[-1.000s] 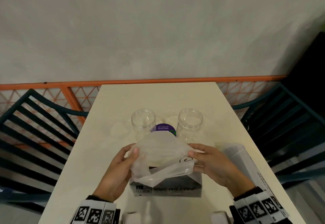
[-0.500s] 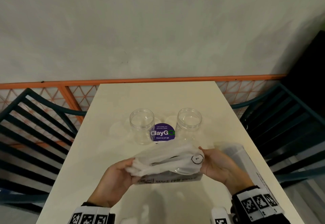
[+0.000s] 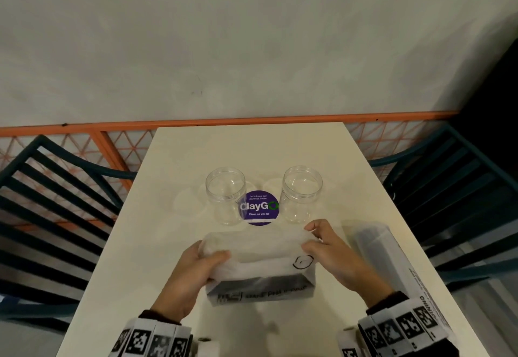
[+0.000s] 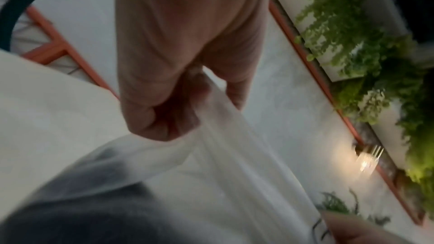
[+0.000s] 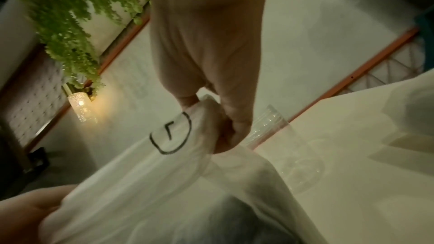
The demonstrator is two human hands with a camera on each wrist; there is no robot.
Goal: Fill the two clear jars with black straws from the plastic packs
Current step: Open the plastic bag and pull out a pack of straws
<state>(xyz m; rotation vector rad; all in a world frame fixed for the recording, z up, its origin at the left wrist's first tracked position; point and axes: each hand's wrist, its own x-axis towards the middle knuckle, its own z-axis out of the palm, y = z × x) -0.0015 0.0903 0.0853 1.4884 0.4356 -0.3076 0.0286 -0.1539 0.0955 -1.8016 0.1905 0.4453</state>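
Two clear jars stand upright and empty on the table: the left jar (image 3: 226,194) and the right jar (image 3: 302,192). In front of them sits a plastic pack (image 3: 260,269) of black straws, its dark contents showing through the film near the bottom. My left hand (image 3: 206,261) grips the pack's loose top film at its left end (image 4: 187,110). My right hand (image 3: 314,240) pinches the film at the right end (image 5: 211,123), beside a hand-drawn circled mark (image 5: 172,134). The straws themselves are mostly hidden by the film.
A second plastic pack (image 3: 392,267) lies along the table's right edge. A round purple sticker (image 3: 259,207) sits between the jars. Dark teal slatted chairs (image 3: 50,205) flank the white table (image 3: 252,149) on both sides; an orange-railed wall runs behind.
Both hands have drawn the pack's raised top film down and stretched it sideways between them. The purple sticker, hidden a second ago, is now uncovered.
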